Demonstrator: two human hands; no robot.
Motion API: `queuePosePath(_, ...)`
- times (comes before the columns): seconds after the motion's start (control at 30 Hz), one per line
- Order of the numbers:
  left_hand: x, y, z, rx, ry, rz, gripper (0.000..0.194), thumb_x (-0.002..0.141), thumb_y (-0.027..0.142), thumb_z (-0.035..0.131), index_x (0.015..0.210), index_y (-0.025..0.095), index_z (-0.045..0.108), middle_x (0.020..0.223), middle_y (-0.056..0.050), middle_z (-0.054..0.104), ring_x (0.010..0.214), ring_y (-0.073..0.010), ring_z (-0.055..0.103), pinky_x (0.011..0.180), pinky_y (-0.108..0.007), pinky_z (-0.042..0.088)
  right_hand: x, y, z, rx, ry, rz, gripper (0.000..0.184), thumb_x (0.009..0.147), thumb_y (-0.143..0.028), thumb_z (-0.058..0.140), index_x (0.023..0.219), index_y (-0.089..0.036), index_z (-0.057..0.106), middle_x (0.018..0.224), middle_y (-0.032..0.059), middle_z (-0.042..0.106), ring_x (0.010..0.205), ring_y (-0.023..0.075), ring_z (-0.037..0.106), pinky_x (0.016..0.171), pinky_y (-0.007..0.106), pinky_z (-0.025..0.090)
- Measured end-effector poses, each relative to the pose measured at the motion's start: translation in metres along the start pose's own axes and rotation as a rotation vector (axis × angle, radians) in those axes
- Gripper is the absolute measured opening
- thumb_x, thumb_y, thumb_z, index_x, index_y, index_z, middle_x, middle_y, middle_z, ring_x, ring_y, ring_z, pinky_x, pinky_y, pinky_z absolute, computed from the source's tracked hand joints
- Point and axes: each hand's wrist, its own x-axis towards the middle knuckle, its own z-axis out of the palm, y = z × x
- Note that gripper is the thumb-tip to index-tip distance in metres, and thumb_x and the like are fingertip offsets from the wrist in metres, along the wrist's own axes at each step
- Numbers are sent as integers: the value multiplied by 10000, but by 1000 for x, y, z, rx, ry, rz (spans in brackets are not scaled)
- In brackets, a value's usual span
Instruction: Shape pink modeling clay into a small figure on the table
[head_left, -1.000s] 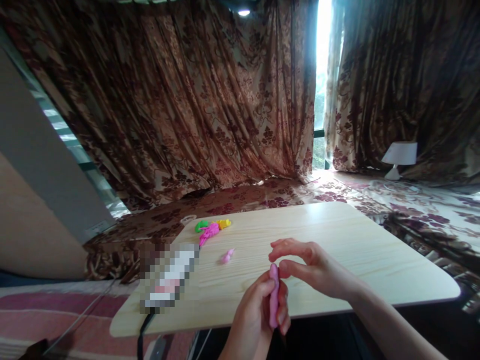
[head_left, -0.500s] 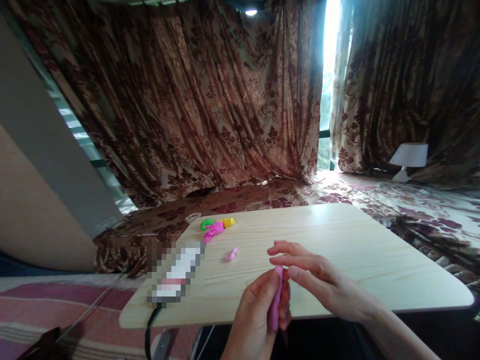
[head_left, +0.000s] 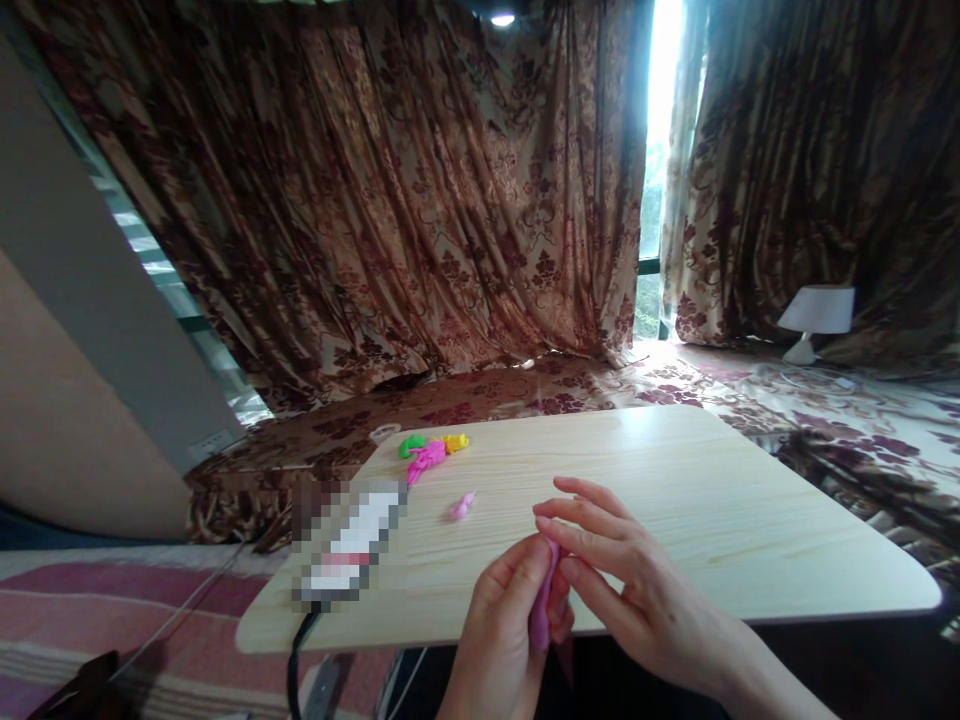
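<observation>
My left hand (head_left: 506, 610) is closed around a pink strip of what looks like modelling clay (head_left: 543, 605), held upright over the table's near edge between thumb and fingers. My right hand (head_left: 619, 570) reaches in from the right with its fingers stretched and spread. Its fingertips touch the top end of the pink clay, and its thumb is close beside it. A small pale pink piece of clay (head_left: 462, 506) lies on the table ahead of my left hand. Farther back sit a bright pink lump (head_left: 427, 460), a green piece (head_left: 411, 446) and a yellow piece (head_left: 455, 443), touching or nearly so.
On the left of the light wooden table (head_left: 675, 500) lies a pixelated white object (head_left: 356, 540) with a black cable (head_left: 295, 660) running off the near edge. A white lamp (head_left: 816, 315) stands on the cloth-covered ledge behind, below patterned curtains (head_left: 420, 200).
The right hand has tipped and come in so its fingertips touch the clay's top end. The left hand still holds the clay and has shifted slightly left.
</observation>
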Motion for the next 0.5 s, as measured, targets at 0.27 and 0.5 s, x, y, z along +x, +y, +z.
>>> queuePosePath(0.27, 3, 0, -2, 94, -12, 0, 306, 823, 405, 546, 690, 134, 593, 532, 17, 463, 466, -79, 360, 464, -215, 310, 4, 5, -14, 54, -67, 73, 463, 912, -114, 420, 1341, -290, 418, 1364, 32, 460, 1345, 212, 258, 1072, 464, 316)
queuePosePath(0.5, -2, 0, -2, 83, 25, 21, 260, 769, 373, 633, 676, 130, 622, 532, 18, 475, 486, -75, 376, 480, -205, 307, 8, -7, -11, -19, -118, 34, 391, 883, -154, 486, 1256, -262, 531, 1306, 63, 509, 1325, 258, 287, 1035, 467, 360)
